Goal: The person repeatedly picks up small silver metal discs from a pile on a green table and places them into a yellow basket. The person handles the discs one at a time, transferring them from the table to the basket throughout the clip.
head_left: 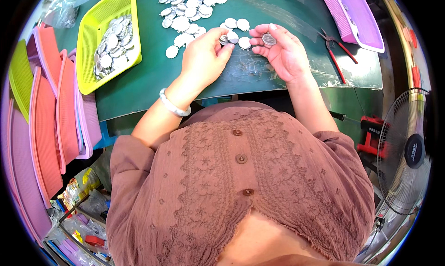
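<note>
My left hand (204, 56), with a pale bangle (174, 103) on its wrist, is closed at the table's near side. Its thumb and fingers pinch a few small round metal discs (223, 40). Palm up, my right hand (288, 55) holds one silvery patterned disc (269, 39) on its fingers, the thumb curled over the edge. Between and beyond the hands lie loose white-silver discs (243, 25) with small loops on their rims. A larger heap of them (192, 6) spreads farther back.
A yellow-green plastic basket (86, 57) of discs stands at the left. Red-handled pliers (334, 52) lie right of my right hand, near a purple basket (371, 45). Stacked coloured baskets (44, 122) line the left side. A fan (403, 150) stands at the right, beyond the green table (134, 96).
</note>
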`<state>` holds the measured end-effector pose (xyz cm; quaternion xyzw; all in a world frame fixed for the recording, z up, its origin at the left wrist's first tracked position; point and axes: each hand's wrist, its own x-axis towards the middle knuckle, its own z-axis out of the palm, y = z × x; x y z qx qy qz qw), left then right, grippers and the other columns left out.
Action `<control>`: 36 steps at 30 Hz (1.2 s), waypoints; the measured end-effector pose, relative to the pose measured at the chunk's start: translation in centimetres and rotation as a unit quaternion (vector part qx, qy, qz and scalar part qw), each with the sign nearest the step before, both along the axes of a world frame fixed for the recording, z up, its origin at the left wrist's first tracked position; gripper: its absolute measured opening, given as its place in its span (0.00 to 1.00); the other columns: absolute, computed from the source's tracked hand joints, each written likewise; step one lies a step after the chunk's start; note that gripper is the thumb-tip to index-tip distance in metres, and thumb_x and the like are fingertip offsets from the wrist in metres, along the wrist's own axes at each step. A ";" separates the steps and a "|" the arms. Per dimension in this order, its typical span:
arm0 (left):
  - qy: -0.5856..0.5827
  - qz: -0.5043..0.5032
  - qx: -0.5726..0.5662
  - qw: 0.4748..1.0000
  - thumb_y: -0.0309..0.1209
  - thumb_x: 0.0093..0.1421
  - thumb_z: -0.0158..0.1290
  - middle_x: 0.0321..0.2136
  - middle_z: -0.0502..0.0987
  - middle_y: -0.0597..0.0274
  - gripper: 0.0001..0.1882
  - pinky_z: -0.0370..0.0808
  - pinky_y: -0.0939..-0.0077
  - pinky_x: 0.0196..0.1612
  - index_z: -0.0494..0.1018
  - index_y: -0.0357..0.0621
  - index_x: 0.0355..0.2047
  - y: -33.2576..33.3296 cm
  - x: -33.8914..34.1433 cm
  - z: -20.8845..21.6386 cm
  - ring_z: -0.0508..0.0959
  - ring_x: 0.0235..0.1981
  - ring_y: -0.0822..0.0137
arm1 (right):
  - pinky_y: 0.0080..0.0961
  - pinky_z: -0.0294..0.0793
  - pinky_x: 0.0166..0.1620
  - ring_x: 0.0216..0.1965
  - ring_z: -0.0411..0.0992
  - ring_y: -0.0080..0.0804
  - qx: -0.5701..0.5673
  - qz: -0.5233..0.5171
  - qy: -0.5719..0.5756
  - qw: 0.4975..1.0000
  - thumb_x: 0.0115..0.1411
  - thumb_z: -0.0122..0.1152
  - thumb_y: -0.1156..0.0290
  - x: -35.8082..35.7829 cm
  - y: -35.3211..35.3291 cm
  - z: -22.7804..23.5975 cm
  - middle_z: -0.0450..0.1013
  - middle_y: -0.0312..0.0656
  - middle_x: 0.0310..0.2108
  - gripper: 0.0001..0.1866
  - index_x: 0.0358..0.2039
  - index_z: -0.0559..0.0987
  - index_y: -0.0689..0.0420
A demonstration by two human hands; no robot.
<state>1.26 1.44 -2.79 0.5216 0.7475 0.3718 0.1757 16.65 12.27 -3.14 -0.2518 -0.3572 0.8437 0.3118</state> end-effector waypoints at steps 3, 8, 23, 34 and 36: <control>0.187 -0.006 -0.025 0.982 0.34 0.49 0.55 0.18 0.71 0.60 0.17 0.69 0.74 0.25 0.72 0.46 0.40 1.1 0.3 0.1 0.73 0.22 0.65 | 0.23 0.72 0.34 0.30 0.70 0.28 0.026 0.000 -0.020 0.999 0.58 0.51 0.71 0.5 0.4 -0.3 0.72 0.44 0.31 0.09 0.35 0.73 0.64; 0.241 -0.035 -0.059 0.968 0.38 0.48 0.55 0.19 0.72 0.59 0.19 0.69 0.69 0.26 0.72 0.47 0.41 1.9 -0.1 0.1 0.73 0.23 0.60 | 0.19 0.71 0.33 0.28 0.69 0.23 0.044 0.009 -0.043 0.998 0.56 0.53 0.73 0.6 0.1 -0.6 0.72 0.41 0.30 0.09 0.36 0.73 0.63; -0.267 -0.185 0.028 0.945 0.25 0.52 0.54 0.26 0.67 0.72 0.20 0.66 0.87 0.33 0.70 0.45 0.47 0.0 -2.0 0.1 0.67 0.27 0.79 | 0.11 0.66 0.26 0.24 0.67 0.17 0.126 0.072 -0.043 0.988 0.54 0.54 0.77 -0.6 -2.0 0.7 0.70 0.37 0.27 0.18 0.46 0.66 0.64; -0.530 -0.127 0.000 0.838 0.26 0.55 0.51 0.29 0.69 0.70 0.21 0.57 0.91 0.20 0.65 0.43 0.50 -0.8 -0.9 0.0 0.61 0.19 0.82 | 0.11 0.66 0.25 0.24 0.67 0.18 0.093 0.068 -0.034 0.993 0.54 0.54 0.77 -1.0 -2.8 0.8 0.69 0.38 0.27 0.18 0.45 0.65 0.64; -0.535 -0.132 0.008 0.835 0.26 0.55 0.51 0.29 0.70 0.69 0.19 0.57 0.91 0.20 0.66 0.42 0.49 -0.9 -0.7 0.1 0.62 0.19 0.82 | 0.12 0.66 0.25 0.23 0.67 0.19 0.065 0.082 -0.024 0.994 0.54 0.54 0.78 -1.0 -2.8 0.6 0.70 0.38 0.27 0.18 0.45 0.65 0.64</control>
